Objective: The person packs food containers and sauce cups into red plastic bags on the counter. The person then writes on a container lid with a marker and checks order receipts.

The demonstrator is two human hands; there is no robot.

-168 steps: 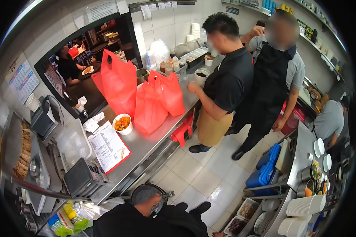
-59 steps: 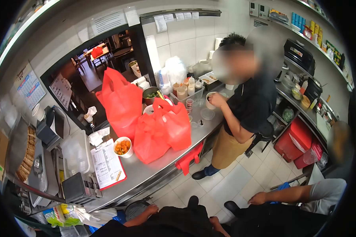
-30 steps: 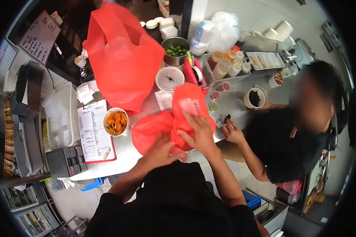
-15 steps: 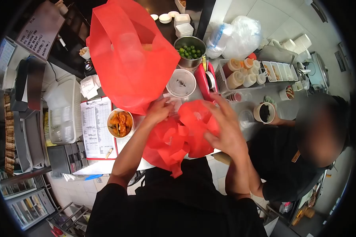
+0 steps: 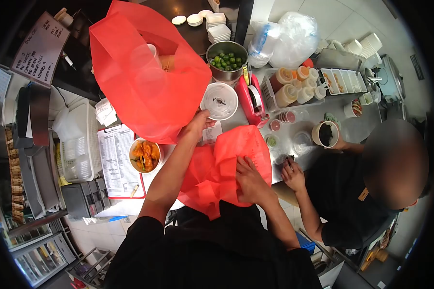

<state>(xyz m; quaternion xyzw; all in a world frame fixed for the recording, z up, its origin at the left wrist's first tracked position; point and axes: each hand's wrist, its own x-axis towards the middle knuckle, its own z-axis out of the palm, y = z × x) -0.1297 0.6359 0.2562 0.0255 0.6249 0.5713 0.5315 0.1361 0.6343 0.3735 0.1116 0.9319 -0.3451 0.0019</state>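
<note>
Head view: the left hand [image 5: 198,124] was at the tub [image 5: 219,98], the right hand [image 5: 253,184] on the near bag [image 5: 241,147]; whether either grip held anything, I couldn't tell.

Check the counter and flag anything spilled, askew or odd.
No spill or damage shows. Only the bowl of orange food seems odd: it stands uncovered, while the tub by the left hand has a lid.
</note>
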